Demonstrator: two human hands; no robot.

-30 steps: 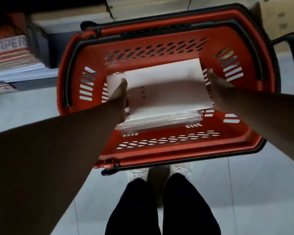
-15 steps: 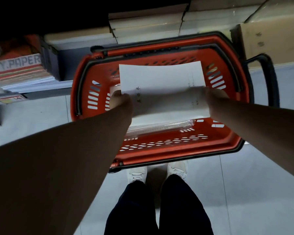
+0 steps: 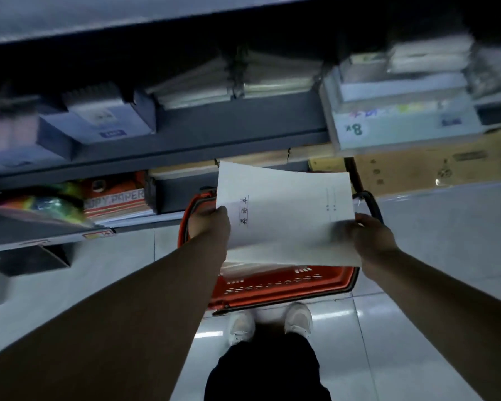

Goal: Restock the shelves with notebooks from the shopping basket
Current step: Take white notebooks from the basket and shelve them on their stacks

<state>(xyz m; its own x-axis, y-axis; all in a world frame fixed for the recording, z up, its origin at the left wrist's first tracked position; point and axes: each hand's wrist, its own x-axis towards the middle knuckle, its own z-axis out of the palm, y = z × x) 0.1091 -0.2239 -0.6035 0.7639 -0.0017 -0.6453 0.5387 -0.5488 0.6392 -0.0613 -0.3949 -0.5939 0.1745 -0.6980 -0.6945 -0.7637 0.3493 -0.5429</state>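
Notebooks (image 3: pixel 287 215) gripped at opposite edges, left hand (image 3: pixel 210 224) and right hand (image 3: pixel 370 238) each curled round one, to carry flat from basket (image 3: pixel 272 287) toward shelf (image 3: pixel 214 140).

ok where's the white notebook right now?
Head view, centre: the white notebook is held between the left hand and right hand, above the red basket, in front of the shelves.

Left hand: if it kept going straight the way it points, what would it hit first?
Besides the notebook it grips, the left hand would probably meet the front edge of the grey shelf just beyond; depth is hard to judge in this blurred picture.
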